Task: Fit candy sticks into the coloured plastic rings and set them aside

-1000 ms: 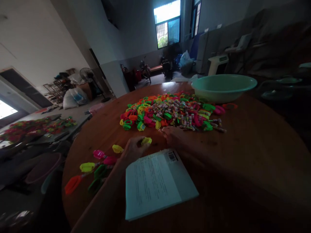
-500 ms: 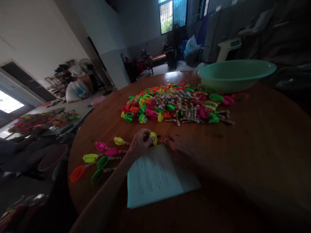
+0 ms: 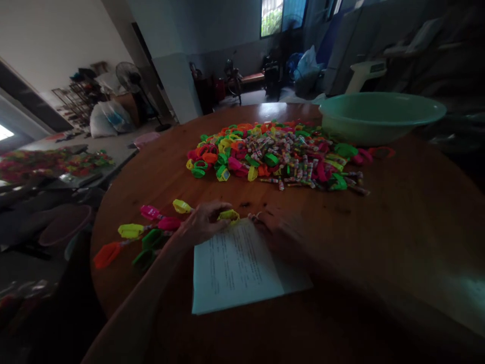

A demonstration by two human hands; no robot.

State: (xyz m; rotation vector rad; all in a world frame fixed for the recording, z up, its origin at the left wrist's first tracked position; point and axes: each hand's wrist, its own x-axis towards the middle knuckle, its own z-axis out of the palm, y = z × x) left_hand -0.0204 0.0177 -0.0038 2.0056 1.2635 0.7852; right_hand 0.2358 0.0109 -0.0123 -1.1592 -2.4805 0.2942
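Observation:
My left hand (image 3: 202, 221) is closed around a yellow toy watch (image 3: 228, 217), its band loop facing up, above the top edge of a printed paper booklet (image 3: 231, 270). Close by on the right, my dark, slightly blurred right hand (image 3: 273, 225) pinches a small pale piece (image 3: 253, 217) that looks like a wrapped candy roll. A small gap seems to separate it from the watch. Left of my left hand lie several toy watches with candy rolls attached, among them a yellow one (image 3: 131, 231), an orange one (image 3: 107, 254) and a pink one (image 3: 150, 212).
Across the round wooden table (image 3: 379, 237) spreads a heap of colourful toy watches (image 3: 235, 164) and candy rolls (image 3: 305, 172). Behind it at the right stands a pale green basin (image 3: 379, 126). Another table at far left bears more colourful pieces (image 3: 38, 164).
The yellow watch has turned from upright to lying more sideways in my left hand. Both hands stay close together over the booklet, and the whole view has shifted slightly.

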